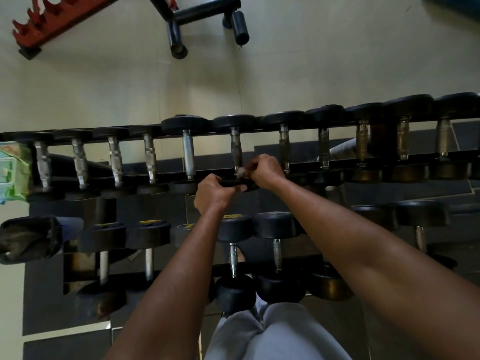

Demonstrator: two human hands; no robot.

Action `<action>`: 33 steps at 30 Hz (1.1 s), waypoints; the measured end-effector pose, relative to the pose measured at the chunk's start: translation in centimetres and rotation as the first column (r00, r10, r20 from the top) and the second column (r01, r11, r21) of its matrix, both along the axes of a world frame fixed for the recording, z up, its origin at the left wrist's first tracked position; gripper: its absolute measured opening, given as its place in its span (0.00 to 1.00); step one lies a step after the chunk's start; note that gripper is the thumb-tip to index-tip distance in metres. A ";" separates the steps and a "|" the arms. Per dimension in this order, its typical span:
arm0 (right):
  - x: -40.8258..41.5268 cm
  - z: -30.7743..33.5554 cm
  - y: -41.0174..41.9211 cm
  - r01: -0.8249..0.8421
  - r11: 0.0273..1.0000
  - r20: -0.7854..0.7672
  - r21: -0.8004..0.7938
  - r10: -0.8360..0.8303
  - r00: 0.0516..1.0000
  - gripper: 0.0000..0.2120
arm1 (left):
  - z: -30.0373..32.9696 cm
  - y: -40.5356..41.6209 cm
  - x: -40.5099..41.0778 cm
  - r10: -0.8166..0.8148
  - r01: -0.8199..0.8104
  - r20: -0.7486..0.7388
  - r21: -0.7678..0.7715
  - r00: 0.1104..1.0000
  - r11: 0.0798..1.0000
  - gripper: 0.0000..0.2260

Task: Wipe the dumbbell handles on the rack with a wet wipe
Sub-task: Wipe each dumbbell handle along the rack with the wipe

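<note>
Left hand (pixel 211 192) curls its fingers over the near black rubber head (pixel 240 185) of a dumbbell on the upper tier, gripping it. Right hand (pixel 263 170), just to its right, pinches a small crumpled whitish wet wipe (pixel 241 172) against the near end of that dumbbell's knurled grey metal handle (pixel 236 152), right where handle meets head.

Scanning left to right: green-and-white soft plastic wipes packet (pixel 11 172) sits at the far left end of the upper tier. Black metal two-tier dumbbell rack (pixel 298 127) runs across the view, upper tier holding a row of black round-headed dumbbells with silver handles; handles on the right look duller, brownish. Lower tier holds bigger black dumbbells, some with yellow markings on the heads; a dark crumpled bag-like object (pixel 28 239) at its left end, can't tell what it is. Both bare forearms reach in from below over the lower tier. Grey trousers (pixel 272 333) at bottom centre. Pale floor beyond the rack, with a red toothed metal bracket (pixel 52 19) top left and a black tubular equipment base (pixel 202 14) top centre.
</note>
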State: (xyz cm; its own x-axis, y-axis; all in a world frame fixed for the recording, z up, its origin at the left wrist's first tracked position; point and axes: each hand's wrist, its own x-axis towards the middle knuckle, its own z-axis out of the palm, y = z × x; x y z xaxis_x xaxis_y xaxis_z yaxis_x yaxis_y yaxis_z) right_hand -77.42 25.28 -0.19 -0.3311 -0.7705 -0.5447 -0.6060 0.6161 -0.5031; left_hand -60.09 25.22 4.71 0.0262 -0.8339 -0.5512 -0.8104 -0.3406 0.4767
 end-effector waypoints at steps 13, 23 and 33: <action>-0.5 1.4 -5.1 0.576 0.812 0.514 0.091 -0.534 0.671 0.11 | -0.7 0.5 0.0 0.039 -0.039 -0.034 -0.011 0.999 0.999 0.25; 0.0 2.1 -6.1 0.522 0.829 0.396 -0.200 -0.419 0.817 0.08 | -0.6 0.4 0.2 0.054 -0.054 -0.021 -0.006 0.998 0.999 0.29; -0.5 2.5 -7.1 -0.619 0.717 -0.654 -0.320 0.306 0.692 0.07 | -0.5 1.0 0.4 0.109 -0.109 -0.053 0.003 0.993 0.994 0.30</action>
State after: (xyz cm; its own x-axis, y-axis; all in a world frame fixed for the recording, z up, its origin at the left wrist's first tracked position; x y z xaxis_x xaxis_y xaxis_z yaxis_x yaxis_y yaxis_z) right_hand -77.93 18.21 2.26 0.0460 -0.9949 0.0897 -0.9877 -0.0587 -0.1450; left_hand -59.72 26.18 4.17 0.0874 -0.8278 -0.5542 -0.7420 -0.4253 0.5182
